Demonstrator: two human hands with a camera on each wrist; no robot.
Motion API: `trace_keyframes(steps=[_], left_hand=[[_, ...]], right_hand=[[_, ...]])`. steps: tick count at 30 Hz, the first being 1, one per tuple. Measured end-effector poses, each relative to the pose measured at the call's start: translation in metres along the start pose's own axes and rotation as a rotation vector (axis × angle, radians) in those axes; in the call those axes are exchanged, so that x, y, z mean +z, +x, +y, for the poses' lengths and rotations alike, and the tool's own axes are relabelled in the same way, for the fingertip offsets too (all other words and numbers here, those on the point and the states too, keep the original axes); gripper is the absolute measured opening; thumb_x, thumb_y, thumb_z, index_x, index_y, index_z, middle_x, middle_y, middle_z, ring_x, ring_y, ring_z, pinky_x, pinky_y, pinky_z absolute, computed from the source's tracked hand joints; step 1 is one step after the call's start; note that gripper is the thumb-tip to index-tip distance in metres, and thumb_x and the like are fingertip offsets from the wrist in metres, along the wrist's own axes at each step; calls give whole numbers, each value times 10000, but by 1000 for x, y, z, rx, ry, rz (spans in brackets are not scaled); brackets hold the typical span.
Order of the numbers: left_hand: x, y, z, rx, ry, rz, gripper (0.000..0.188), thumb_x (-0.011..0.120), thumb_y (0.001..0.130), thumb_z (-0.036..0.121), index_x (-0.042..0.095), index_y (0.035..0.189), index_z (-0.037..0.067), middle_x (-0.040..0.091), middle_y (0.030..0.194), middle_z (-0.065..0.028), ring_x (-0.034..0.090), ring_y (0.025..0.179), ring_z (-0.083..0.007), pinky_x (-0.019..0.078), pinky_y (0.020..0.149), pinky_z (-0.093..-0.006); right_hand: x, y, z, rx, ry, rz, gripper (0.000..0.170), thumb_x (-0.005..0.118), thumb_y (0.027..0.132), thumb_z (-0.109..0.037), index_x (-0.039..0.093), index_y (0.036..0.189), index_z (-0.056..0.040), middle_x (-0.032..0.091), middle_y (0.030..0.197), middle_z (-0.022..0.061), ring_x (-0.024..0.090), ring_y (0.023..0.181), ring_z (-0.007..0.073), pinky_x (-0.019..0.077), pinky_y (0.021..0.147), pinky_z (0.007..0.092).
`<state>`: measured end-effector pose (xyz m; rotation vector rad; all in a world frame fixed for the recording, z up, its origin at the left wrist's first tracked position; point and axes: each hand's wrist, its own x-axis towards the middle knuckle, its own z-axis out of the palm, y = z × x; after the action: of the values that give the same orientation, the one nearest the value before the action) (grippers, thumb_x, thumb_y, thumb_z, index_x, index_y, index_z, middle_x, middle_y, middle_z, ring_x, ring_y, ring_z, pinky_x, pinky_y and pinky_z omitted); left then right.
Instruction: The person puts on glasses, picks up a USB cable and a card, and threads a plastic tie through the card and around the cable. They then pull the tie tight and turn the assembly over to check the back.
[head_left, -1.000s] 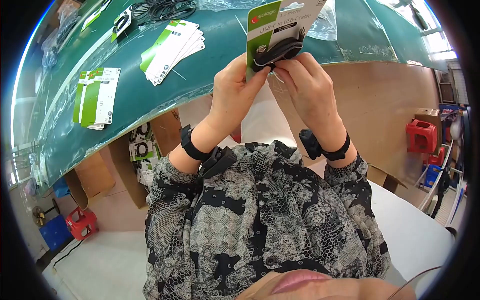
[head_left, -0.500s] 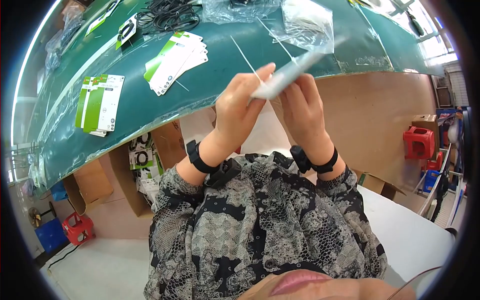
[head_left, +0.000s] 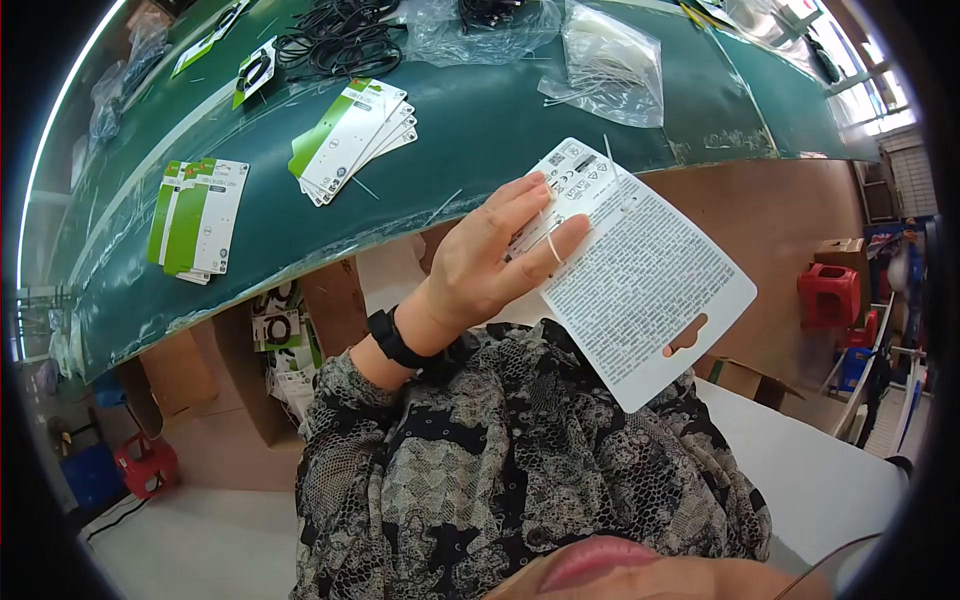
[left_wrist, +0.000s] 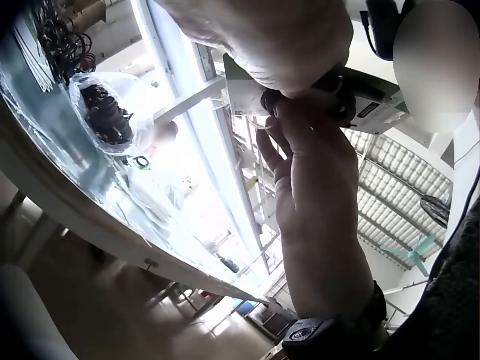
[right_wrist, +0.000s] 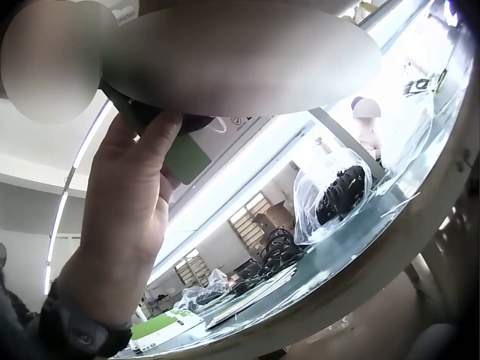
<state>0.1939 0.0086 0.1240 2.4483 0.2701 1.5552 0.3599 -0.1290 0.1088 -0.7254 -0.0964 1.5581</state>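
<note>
A white cable packaging card (head_left: 650, 290) is turned with its printed back toward the head camera, tilted, its hang hole at the lower right. My left hand (head_left: 490, 245) pinches its left edge, fingers and thumb lying across the back. Between them shows a thin white tie (head_left: 553, 240); another tie end (head_left: 607, 155) sticks out near the top edge. The card hides my right hand in the head view. In the left wrist view my right hand (left_wrist: 311, 165) has its fingers curled at the black cable (left_wrist: 341, 109) on the green-and-white front.
Cards lie in two fanned piles, one at left (head_left: 215, 220) and one farther back (head_left: 350, 145), on the green table (head_left: 460, 130). Behind are black cables (head_left: 335, 40) and a clear bag of white ties (head_left: 615, 65). A cardboard box (head_left: 245, 370) with packed cards stands below the edge.
The card has flipped from its front with the cable, through edge-on, to its printed back, and lowered toward the body. My right hand has gone out of sight behind it.
</note>
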Motion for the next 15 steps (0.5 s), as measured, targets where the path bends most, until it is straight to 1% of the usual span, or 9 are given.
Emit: trace_keyframes(steps=[1,5,7,8,9,10,12,14,15], left_hand=[[0,-1,0,-3,-1,-1,436,686,731,40,621,1157,108,557,1070,-146,609,984,-331,531,827,-353],[-7,-4,-2,-206,-201,-3,385,677,776,33,605,1152,73,585,1075,-132,616,989,-256,541,799,-338],[-22,-9,-1,-824,-522,-98,354,638,826,19,573,1172,51,597,1095,-113,609,991,-199,536,798,-324],[-26,-12,2,-1147,-680,-150,338,618,851,12,557,1182,39,603,1105,-103,606,993,-171,534,797,-316],[-24,-13,5,-1161,-685,-170,338,618,851,12,557,1182,39,603,1105,-103,606,993,-171,534,797,-316],[-20,-13,7,-1147,-928,-92,339,603,865,12,539,1197,39,600,1119,-96,599,997,-157,529,800,-306],[-11,-9,6,-1074,-1404,91,341,573,892,13,505,1225,38,594,1147,-82,586,1005,-130,518,804,-284],[-7,-9,6,-1091,-1413,92,357,571,893,13,492,1239,43,594,1147,-78,588,1008,-133,515,814,-284],[-6,-10,4,-1100,-1421,105,373,570,893,14,480,1253,47,594,1148,-74,589,1010,-136,512,825,-284]], right_hand=[[0,1,-2,2,1,3,654,564,917,-320,224,1415,-67,348,1398,137,412,1249,234,397,1012,356],[8,36,-30,-983,-966,-251,517,607,888,-192,380,1318,-15,495,1224,102,512,1100,181,442,918,301],[15,55,-41,-1470,-1441,-359,452,628,874,-128,458,1270,11,568,1137,84,562,1026,154,465,871,274],[21,60,-47,-1458,-1436,-341,452,628,874,-128,458,1270,11,568,1137,84,562,1026,154,465,871,274],[30,62,-55,-1043,-1207,-261,394,648,852,-96,508,1204,12,592,1081,60,572,980,133,468,857,265],[34,61,-58,-649,-954,-182,337,668,830,-65,557,1139,13,616,1026,36,583,935,112,471,842,256],[40,62,-49,-650,-952,-272,307,665,831,-60,558,1111,9,612,1024,35,578,928,104,474,831,252],[46,67,-39,-641,-948,-495,248,658,834,-50,560,1056,2,605,1020,33,569,916,89,481,808,246],[46,69,-38,-641,-942,-499,248,658,834,-50,560,1056,2,605,1020,33,569,916,89,481,808,246]])
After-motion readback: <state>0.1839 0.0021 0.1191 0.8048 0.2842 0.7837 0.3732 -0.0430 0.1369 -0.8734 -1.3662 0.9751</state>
